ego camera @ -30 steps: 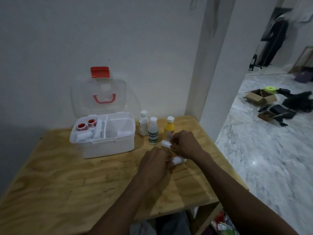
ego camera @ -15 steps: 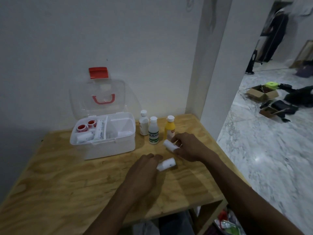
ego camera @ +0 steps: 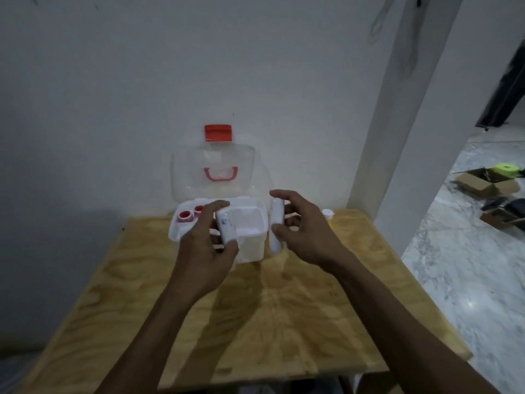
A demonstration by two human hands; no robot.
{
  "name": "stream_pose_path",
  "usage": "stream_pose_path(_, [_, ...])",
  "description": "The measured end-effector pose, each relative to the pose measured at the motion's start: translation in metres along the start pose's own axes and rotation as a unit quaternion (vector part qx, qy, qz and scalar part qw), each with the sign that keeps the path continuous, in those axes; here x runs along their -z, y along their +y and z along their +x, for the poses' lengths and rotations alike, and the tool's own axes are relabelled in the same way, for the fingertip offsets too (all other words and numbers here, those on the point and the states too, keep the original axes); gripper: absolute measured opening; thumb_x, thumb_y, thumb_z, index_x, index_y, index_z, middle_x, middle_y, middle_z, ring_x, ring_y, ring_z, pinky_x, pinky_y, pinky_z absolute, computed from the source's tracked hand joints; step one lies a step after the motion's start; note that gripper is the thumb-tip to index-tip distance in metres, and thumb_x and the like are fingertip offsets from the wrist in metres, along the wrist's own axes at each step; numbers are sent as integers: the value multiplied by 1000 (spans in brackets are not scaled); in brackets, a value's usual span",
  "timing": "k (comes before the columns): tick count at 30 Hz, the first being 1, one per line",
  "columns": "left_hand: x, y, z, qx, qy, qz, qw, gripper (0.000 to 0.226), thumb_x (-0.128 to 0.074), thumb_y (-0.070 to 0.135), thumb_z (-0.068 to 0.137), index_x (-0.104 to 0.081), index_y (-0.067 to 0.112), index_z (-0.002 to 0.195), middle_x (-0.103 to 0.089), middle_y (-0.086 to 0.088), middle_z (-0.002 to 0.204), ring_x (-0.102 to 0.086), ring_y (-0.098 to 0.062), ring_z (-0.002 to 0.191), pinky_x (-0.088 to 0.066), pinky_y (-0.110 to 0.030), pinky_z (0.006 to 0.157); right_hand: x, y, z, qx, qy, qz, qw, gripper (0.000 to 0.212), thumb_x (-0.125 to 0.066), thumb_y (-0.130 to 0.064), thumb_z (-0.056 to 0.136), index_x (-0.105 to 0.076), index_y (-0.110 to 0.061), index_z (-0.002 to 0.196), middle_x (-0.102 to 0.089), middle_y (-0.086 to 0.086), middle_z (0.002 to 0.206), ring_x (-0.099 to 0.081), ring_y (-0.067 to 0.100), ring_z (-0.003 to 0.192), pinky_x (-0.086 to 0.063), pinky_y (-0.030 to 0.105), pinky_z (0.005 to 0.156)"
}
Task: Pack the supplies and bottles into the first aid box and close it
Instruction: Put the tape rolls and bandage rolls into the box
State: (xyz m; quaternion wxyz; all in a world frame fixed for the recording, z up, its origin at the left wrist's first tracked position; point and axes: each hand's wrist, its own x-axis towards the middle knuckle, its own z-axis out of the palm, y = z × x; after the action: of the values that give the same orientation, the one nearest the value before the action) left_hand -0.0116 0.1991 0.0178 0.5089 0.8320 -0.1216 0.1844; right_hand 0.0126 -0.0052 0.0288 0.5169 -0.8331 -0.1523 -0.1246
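Note:
The white first aid box [ego camera: 252, 251] stands at the back of the wooden table with its clear lid [ego camera: 213, 169] raised against the wall. Two red-capped items [ego camera: 186, 216] lie in its left compartment. My left hand [ego camera: 203, 248] holds a white bandage roll [ego camera: 225, 227] upright in front of the box. My right hand [ego camera: 302, 231] holds a second white roll [ego camera: 276, 228] upright, just right of the box. Behind my right hand only the yellow bottle [ego camera: 328, 216] peeks out; the other bottles are hidden.
The wooden table [ego camera: 255, 308] ends near a white pillar [ego camera: 397, 166] on the right. Beyond it, on the marble floor, lie cardboard boxes [ego camera: 483, 184] and dark items. A white wall stands right behind the box.
Both hands have lifted off the table with a roll each and moved up and left toward the open box. The camera has also shifted, so the box sits nearer the centre.

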Motion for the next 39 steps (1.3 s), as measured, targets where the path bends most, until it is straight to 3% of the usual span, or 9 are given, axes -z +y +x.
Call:
stream_pose_path(4, [14,-2,37,-22,46,34,998,44,-69,15,85,-50,24,124,-62,0,107,-68,-12,86,-61,-30,70,-19,-11,31,24,57,-27,998,45,-71,-15,85,-53,-27,123,-62,-7,109,-64,2,85,-57,16,70])
stream_pose_path(8, [11,-6,68,-37,19,91,995,35,-68,18,87,-53,21,118,-68,1,104,-70,-11,86,-47,-3,63,-30,-13,54,34,63,-69,995,34,-70,-12,85,-56,-22,115,-64,-5,99,-63,1,78,-48,3,62])
stream_pose_path(13, [-3,-27,79,-22,-53,178,982,25,-69,16,85,-64,16,109,-72,-3,100,-68,-19,90,-43,-23,72,-39,6,62,20,-7,-154,988,22,-67,-12,87,-60,-20,106,-70,5,92,-68,16,77,-59,29,67])
stream_pose_path(17, [-12,-41,74,-20,-104,217,970,20,-69,15,84,-68,14,104,-72,-5,98,-65,-22,88,-49,-32,75,-46,17,62,-4,-59,-189,980,26,-69,-6,84,-65,-14,108,-69,8,103,-64,19,84,-56,27,69])
stream_pose_path(20, [-14,-50,72,-13,-124,261,957,27,-67,20,86,-69,15,113,-71,-6,107,-64,-22,95,-53,-36,82,-51,19,63,-15,-91,-213,973,32,-72,-4,80,-67,-11,111,-68,10,108,-63,24,92,-57,36,78])
stream_pose_path(22, [-12,-52,72,-15,-132,282,950,31,-65,23,87,-68,19,117,-70,-6,113,-64,-22,99,-53,-36,84,-53,18,64,-11,-108,-229,967,30,-71,-4,81,-68,-10,111,-69,10,109,-63,25,94,-56,38,84])
stream_pose_path(25, [-7,-51,71,-17,-148,296,943,33,-62,26,89,-67,19,121,-69,-6,117,-63,-22,102,-51,-33,83,-53,13,64,-4,-135,-250,959,31,-69,-3,84,-67,-8,114,-68,11,115,-64,24,99,-52,30,86])
stream_pose_path(29, [-3,-48,69,-17,-165,276,947,32,-59,23,89,-68,17,119,-71,-5,116,-66,-19,96,-50,-26,77,-50,6,66,-35,-167,-235,957,46,-64,2,82,-59,-11,126,-64,10,124,-63,22,108,-51,29,89])
stream_pose_path(39, [4,-49,64,-24,-178,243,953,33,-47,14,93,-68,13,119,-69,-7,120,-65,-19,101,-51,-26,82,-53,1,64,-65,-193,-210,956,56,-59,10,82,-52,-12,133,-70,10,114,-65,21,105,-55,34,90])
